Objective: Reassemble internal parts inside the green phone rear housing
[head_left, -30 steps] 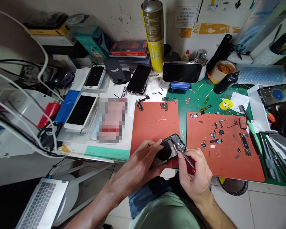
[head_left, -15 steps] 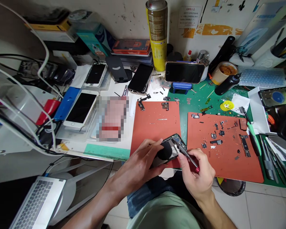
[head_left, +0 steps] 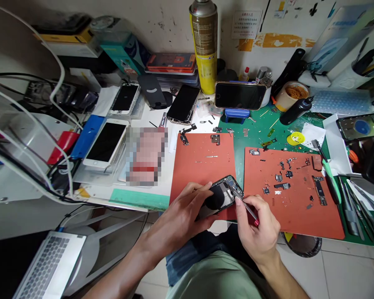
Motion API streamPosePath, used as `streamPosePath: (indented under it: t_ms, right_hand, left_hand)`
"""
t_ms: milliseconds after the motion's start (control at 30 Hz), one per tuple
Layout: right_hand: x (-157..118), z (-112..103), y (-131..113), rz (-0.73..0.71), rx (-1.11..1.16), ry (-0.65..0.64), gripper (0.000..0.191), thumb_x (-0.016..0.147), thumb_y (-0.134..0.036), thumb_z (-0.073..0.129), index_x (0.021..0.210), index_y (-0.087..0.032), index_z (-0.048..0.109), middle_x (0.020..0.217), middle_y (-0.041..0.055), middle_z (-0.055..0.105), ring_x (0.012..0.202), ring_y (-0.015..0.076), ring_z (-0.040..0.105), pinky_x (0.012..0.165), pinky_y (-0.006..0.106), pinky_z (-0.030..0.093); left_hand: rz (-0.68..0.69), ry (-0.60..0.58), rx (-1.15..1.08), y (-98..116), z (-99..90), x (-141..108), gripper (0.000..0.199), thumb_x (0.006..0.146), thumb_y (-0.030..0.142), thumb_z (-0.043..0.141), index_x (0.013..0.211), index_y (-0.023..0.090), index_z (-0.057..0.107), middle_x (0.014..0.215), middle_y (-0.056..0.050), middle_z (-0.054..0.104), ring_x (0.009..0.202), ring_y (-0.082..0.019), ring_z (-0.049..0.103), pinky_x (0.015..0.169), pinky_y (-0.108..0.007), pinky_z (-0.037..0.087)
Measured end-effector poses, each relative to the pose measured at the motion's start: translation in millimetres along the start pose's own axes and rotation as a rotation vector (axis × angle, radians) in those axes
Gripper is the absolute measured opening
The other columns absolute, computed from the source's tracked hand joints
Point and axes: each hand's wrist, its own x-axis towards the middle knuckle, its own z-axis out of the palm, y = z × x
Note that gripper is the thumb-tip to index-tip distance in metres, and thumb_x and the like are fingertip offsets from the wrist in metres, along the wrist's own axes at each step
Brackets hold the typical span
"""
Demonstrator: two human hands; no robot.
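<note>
My left hand [head_left: 190,207] is closed round the lower end of an opened phone housing [head_left: 216,199], thumb on the near edge and fingers over the far side. The housing is tilted at the front edge of the left orange mat [head_left: 202,153]; a dark round patch and small metal parts show inside it. Between the thumb and fingers of my right hand [head_left: 257,224] is a slim metal screwdriver [head_left: 250,211] with a ridged shaft and a red end. It slants into the housing's upper right corner; its very tip is too small to make out.
A second orange mat [head_left: 293,195] at the right bears several small phone parts and a logic board [head_left: 319,191]. Tweezers [head_left: 357,207] and a green-handled brush [head_left: 332,178] lie beyond it. Behind stand a propped phone [head_left: 239,95] and a yellow spray can [head_left: 204,50]. A white phone [head_left: 106,143] lies left.
The screwdriver and my right hand have shifted very slightly at the housing's corner. My left hand keeps its hold, and the whole view has moved a little.
</note>
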Motion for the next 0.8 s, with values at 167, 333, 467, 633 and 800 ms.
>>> streamPosePath:
  t_ms: [167, 333, 467, 633, 800]
  right_hand:
    - [-1.7, 0.6, 0.0, 0.020, 0.011, 0.004, 0.019, 0.098, -0.009, 0.073, 0.109, -0.021, 0.062, 0.085, -0.0007, 0.063, 0.068, 0.0137, 0.060, 0.063, 0.027, 0.054]
    - [-4.1, 1.3, 0.6, 0.041, 0.012, 0.006, 0.020, 0.098, -0.009, 0.074, 0.109, -0.021, 0.063, 0.085, -0.0002, 0.062, 0.068, 0.0139, 0.059, 0.061, 0.027, 0.052]
    - [-5.0, 1.2, 0.0, 0.034, 0.022, 0.004, 0.020, 0.098, -0.008, 0.073, 0.110, -0.021, 0.063, 0.088, 0.0010, 0.063, 0.074, 0.0149, 0.062, 0.066, 0.028, 0.055]
    - [-6.8, 0.7, -0.6, 0.065, 0.025, 0.017, 0.017, 0.099, -0.010, 0.073, 0.108, -0.021, 0.063, 0.087, 0.0007, 0.063, 0.071, 0.0145, 0.061, 0.064, 0.027, 0.054]
    - [-8.5, 1.0, 0.0, 0.095, 0.003, 0.019, 0.014, 0.100, -0.014, 0.073, 0.108, -0.021, 0.065, 0.088, 0.0005, 0.065, 0.068, 0.0141, 0.062, 0.062, 0.027, 0.055]
  left_hand:
    - [-0.003, -0.009, 0.006, 1.6, -2.2, 0.5, 0.061, 0.094, 0.017, 0.084, 0.143, 0.028, 0.049, 0.137, -0.011, 0.066, 0.125, -0.029, 0.070, 0.102, -0.049, 0.067]
    - [0.015, -0.007, 0.026, 2.2, -1.8, 1.0, 0.060, 0.095, 0.019, 0.084, 0.142, 0.027, 0.049, 0.136, -0.011, 0.066, 0.124, -0.029, 0.069, 0.103, -0.049, 0.067]
    - [0.020, -0.007, 0.038, 1.6, -1.5, 0.7, 0.060, 0.094, 0.019, 0.084, 0.143, 0.025, 0.049, 0.138, -0.012, 0.066, 0.126, -0.029, 0.068, 0.104, -0.048, 0.066]
    - [0.000, -0.023, 0.035, 2.1, -1.1, 0.1, 0.063, 0.094, 0.018, 0.084, 0.145, 0.026, 0.048, 0.140, -0.012, 0.065, 0.128, -0.029, 0.067, 0.105, -0.049, 0.066]
    - [0.014, -0.003, 0.050, 1.2, 0.9, -1.4, 0.067, 0.093, 0.017, 0.085, 0.147, 0.025, 0.046, 0.143, -0.013, 0.065, 0.129, -0.031, 0.067, 0.105, -0.050, 0.066]
